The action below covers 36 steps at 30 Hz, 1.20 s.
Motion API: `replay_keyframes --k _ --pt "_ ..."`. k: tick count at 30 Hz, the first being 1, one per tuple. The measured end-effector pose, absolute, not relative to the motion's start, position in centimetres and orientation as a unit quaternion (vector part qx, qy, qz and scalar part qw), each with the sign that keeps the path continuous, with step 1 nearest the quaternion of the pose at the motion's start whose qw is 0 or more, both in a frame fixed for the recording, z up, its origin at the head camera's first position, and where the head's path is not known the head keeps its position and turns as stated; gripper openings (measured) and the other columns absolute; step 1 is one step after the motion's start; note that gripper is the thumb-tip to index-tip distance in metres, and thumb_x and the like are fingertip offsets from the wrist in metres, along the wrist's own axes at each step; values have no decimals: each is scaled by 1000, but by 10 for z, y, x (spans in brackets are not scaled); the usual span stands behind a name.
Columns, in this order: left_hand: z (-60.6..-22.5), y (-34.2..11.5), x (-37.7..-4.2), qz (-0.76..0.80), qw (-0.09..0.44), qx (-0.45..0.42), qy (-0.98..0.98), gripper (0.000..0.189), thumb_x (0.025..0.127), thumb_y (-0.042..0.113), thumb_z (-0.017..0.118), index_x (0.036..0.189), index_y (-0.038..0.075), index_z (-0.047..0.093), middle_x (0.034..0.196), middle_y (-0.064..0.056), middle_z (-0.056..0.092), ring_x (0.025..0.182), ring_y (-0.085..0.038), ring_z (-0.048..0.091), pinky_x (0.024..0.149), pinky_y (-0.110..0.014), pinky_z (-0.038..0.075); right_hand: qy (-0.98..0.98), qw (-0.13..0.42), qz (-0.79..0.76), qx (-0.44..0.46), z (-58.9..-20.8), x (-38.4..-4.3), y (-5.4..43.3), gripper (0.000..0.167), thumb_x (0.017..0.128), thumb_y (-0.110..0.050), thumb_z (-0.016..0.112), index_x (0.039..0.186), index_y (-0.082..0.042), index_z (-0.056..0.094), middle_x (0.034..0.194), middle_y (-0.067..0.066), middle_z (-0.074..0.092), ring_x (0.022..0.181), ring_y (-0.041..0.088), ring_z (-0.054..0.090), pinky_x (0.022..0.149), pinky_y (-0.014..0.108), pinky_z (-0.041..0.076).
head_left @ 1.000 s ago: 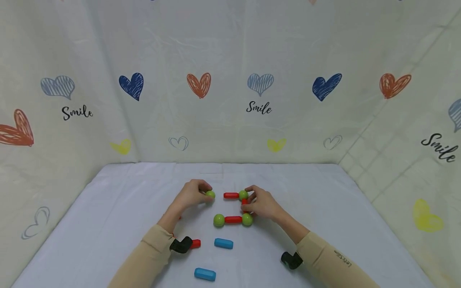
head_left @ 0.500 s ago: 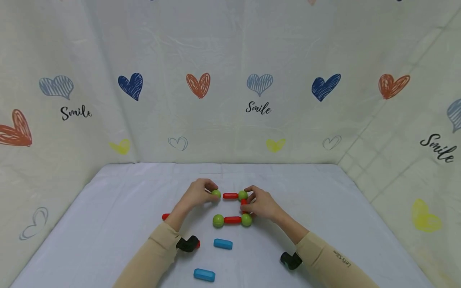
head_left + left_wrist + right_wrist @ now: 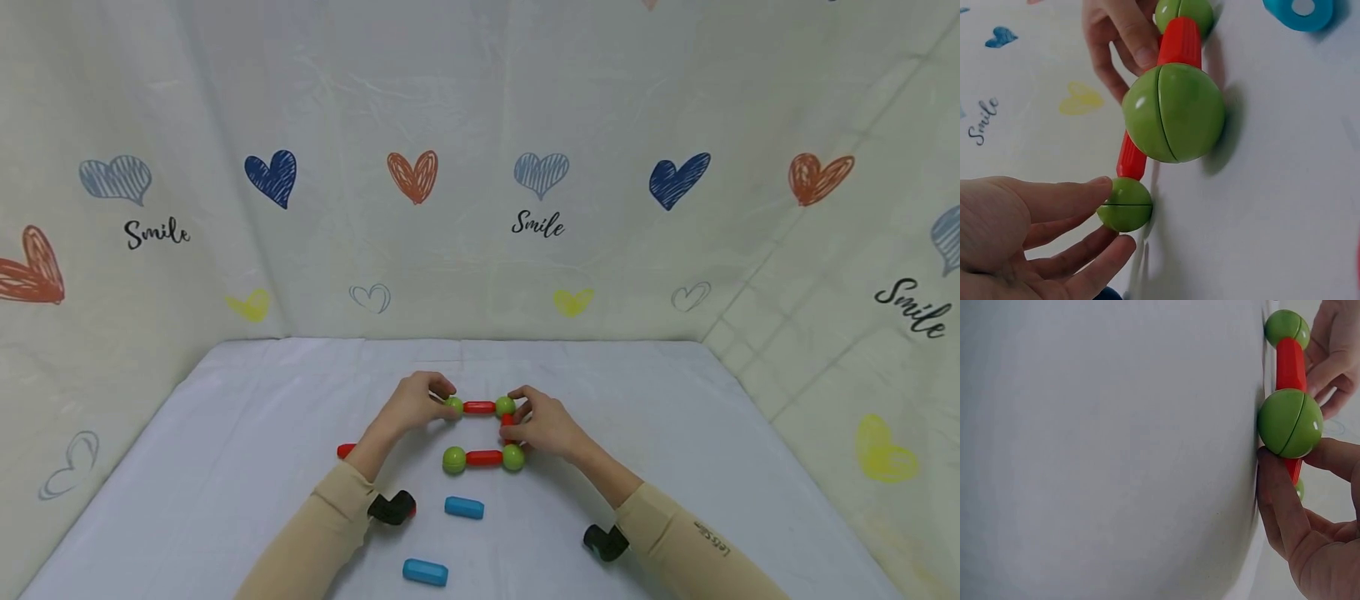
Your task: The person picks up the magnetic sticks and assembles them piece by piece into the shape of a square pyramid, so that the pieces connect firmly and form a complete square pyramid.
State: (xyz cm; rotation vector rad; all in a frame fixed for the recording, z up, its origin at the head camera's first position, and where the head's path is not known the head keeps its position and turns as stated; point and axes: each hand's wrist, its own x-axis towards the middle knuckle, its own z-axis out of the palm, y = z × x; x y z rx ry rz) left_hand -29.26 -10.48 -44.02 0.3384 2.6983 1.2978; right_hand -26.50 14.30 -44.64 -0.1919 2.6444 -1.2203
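Between left hand [image 3: 415, 401] and right hand [image 3: 553, 427], on the table [image 3: 645, 392], joined rods [image 3: 484, 458] and balls [image 3: 454, 460]. In front, two blocks [image 3: 464, 507], staggered toward near left.

Three red rods [image 3: 484, 458] and four glossy green balls [image 3: 454, 460] form a left-opening U on white cloth [image 3: 660, 433]; left hand [image 3: 418, 402] pinches the far-left ball [image 3: 1125, 217], right hand [image 3: 549, 426] holds the right-side rod [image 3: 507, 420].

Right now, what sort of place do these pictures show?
Probably an indoor play or filming space: a white tabletop, a backdrop printed with hearts, and toylike green balls and red rods.
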Motion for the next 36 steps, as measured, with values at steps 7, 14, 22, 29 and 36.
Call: replay_keyframes --k 7,14,22,29,36 --pt "-432 -107 -286 423 56 111 898 30 83 14 88 108 8 73 103 -5 70 90 -19 65 79 -38 55 901 110 -414 -65 -447 -266 143 57 88 -16 82 136 -5 55 98 6 63 77 19 64 68 32 60" --pt "-423 -108 -272 413 46 126 901 26 85 12 85 107 8 72 101 -7 67 88 -20 61 75 -34 55 902 109 -414 -63 -446 -265 143 57 87 -16 82 136 -5 55 98 7 62 77 19 64 68 32 60" --pt "-413 -105 -244 394 81 173 899 25 86 10 84 107 8 71 93 -4 66 86 -20 59 72 -31 54 901 113 -415 -63 -447 -266 142 58 87 -17 82 137 -5 54 99 7 63 77 19 64 68 32 60" --pt "-413 -102 -222 377 127 218 891 23 86 11 84 106 8 74 91 3 66 88 -18 60 74 -29 55 900 113 -416 -63 -447 -267 143 58 88 -17 82 137 -5 54 99 6 63 79 19 64 69 32 60" --pt "-418 -92 -203 359 161 270 879 19 86 11 84 104 9 77 89 6 69 80 -11 59 73 -24 52 898 111 -421 -65 -448 -266 144 56 87 -17 82 135 -5 55 97 6 64 78 20 64 68 32 60"
